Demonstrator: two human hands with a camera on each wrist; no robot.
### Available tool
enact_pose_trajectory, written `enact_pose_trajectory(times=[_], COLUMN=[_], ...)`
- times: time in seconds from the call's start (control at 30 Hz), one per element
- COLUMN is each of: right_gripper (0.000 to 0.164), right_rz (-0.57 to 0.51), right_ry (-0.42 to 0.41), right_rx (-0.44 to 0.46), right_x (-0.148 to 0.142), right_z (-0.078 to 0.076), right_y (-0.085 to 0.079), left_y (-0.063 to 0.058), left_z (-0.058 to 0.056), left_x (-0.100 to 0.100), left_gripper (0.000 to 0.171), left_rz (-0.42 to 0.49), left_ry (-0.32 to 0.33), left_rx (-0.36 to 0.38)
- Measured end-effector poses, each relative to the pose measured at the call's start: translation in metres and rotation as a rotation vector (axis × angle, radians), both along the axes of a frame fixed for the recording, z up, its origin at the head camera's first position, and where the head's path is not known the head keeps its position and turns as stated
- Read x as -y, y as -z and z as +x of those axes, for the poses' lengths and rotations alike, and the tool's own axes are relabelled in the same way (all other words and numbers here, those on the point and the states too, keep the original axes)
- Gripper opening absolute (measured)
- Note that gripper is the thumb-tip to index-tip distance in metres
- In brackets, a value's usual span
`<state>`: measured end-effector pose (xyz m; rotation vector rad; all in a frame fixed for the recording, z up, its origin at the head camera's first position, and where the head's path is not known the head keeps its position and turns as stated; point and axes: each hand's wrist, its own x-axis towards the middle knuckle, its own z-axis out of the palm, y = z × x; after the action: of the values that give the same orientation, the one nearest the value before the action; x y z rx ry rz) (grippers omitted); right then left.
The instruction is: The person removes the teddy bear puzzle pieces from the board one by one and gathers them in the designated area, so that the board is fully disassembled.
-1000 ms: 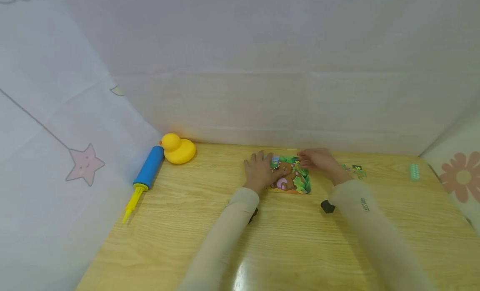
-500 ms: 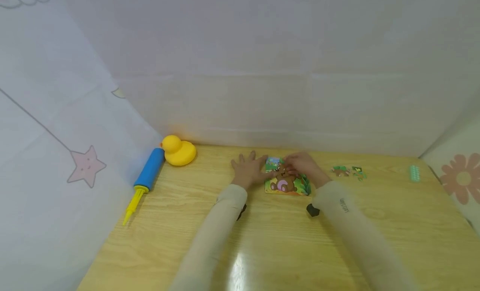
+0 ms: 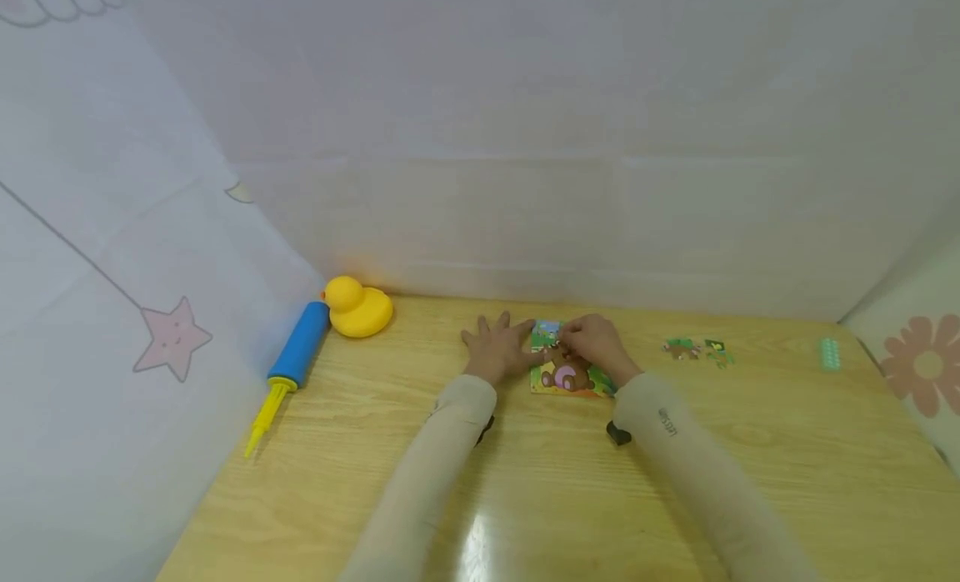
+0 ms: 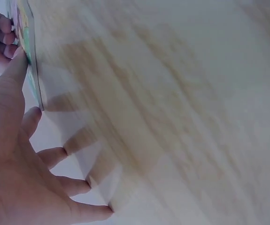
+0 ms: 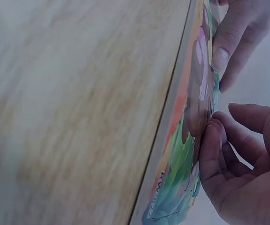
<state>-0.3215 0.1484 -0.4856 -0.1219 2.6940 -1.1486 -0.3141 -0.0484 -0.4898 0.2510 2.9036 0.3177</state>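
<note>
A bear-picture jigsaw puzzle [image 3: 568, 378] lies on the wooden table in front of me. My left hand [image 3: 496, 349] rests at its left side with fingers spread on the table and thumb reaching over the puzzle edge [image 4: 32, 61]. Over the puzzle's upper middle is my right hand [image 3: 596, 344], its bent fingers [image 5: 212, 136] gathered with tips right at the picture surface. These fingers cover part of the bear; I cannot tell whether a puzzle piece is pinched beneath them. To the right lie loose puzzle pieces [image 3: 682, 348].
At the far left a yellow toy duck [image 3: 362, 309] sits beside a blue and yellow hand pump [image 3: 300, 345]. A small pale green studded block [image 3: 829, 354] lies at the far right. White cloth [image 3: 510, 223] hangs along the table's back edge.
My right hand has moved left from the puzzle's upper right corner onto its upper middle, fingers now bent. My left hand has shifted slightly left, uncovering more of the picture.
</note>
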Motion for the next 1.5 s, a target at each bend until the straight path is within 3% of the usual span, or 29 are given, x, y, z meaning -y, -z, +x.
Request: enact_pose_trajectory(times=[0.27, 0.43, 0.63, 1.2, 1.5], right_gripper=[0.027, 0.028, 0.028, 0.028, 0.024], right_rz=[0.097, 0.136, 0.196, 0.132, 0.101], right_ry=[0.010, 0.052, 0.045, 0.096, 0.124], right_rx=[-0.057, -0.063, -0.084, -0.072, -0.059], right_x=[0.007, 0.010, 0.012, 0.012, 0.016], right_z=[-0.003, -0.002, 0.000, 0.000, 0.004], right_y=[0.008, 0.006, 0.003, 0.004, 0.000], left_y=[0.000, 0.000, 0.000, -0.004, 0.001], left_z=[0.004, 0.003, 0.002, 0.002, -0.001], left_x=[0.000, -0.002, -0.003, -0.002, -0.003], left_gripper=[0.076, 0.076, 0.078, 0.078, 0.078], left_rz=[0.003, 0.005, 0.004, 0.001, 0.006], left_ry=[-0.015, -0.013, -0.016, -0.012, -0.015], left_rx=[0.011, 0.006, 0.017, 0.040, 0.046])
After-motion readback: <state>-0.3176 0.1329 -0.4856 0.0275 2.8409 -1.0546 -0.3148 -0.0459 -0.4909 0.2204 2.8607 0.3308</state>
